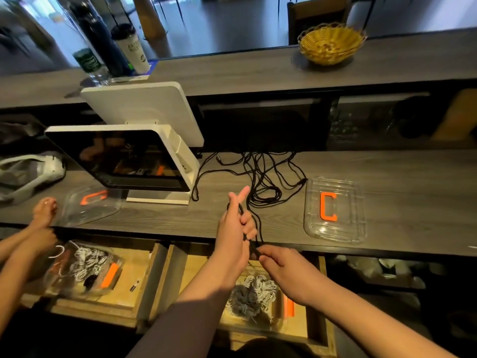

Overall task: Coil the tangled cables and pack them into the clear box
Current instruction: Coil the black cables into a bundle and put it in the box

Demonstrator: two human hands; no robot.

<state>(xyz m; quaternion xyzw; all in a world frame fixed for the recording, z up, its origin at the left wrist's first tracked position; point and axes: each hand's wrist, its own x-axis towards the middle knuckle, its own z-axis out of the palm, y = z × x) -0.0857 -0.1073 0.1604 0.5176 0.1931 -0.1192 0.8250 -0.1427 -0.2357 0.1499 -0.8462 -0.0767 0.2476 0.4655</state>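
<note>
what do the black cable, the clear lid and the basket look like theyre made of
Black cable: looks matte, maybe rubber or braided sheath; it bends in loose loops without shine. Clear lid: thin glossy plastic, the counter grain shows through and the ribs catch light. Basket: woven wicker or wicker-look plastic, yellow, open lattice visible; cannot tell which.

A dark sleeve [165,329] covers the left forearm; right arm bare.

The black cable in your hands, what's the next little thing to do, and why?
Probably wrap another loop: the left hand grips loops of the black cable, the right hand pinches it, and most lies tangled on the counter.
</note>
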